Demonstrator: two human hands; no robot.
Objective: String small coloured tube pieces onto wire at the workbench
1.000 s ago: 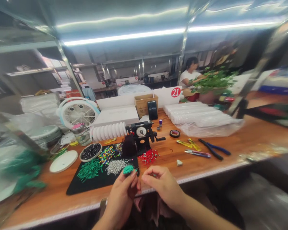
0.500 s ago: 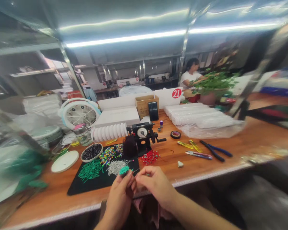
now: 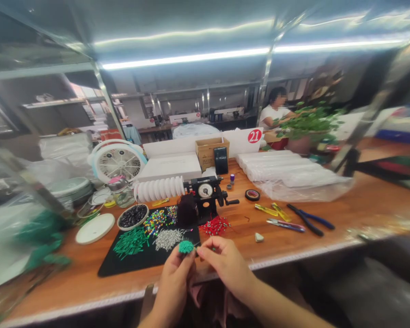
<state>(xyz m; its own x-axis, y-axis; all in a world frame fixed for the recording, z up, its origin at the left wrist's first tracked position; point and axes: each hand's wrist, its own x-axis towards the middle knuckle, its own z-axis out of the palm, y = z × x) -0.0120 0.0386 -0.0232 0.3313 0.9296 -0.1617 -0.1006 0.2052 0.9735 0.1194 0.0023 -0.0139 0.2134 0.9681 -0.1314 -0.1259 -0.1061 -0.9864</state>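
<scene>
Between the thumb and fingers of my left hand is a small round bundle with a bumpy green top. My right hand is closed in a pinch just right of it; what its fingertips grip is too small to make out. Both hands hover over the front edge of the wooden table. Behind them, a black mat carries thin green sticks, silvery pieces and mixed coloured beads. A pile of red pieces with pale tips lies beyond my right hand.
A hand-cranked winder stands behind the mat. Left are a bowl of black beads, a white lid and a fan. Pliers, snips, black tape and plastic-wrapped rolls lie right. Another person sits beyond.
The view has shifted slightly, so the scene sits a little to the right. In my left hand the green bundle has turned, showing more of its top. My right hand stays pinched beside it.
</scene>
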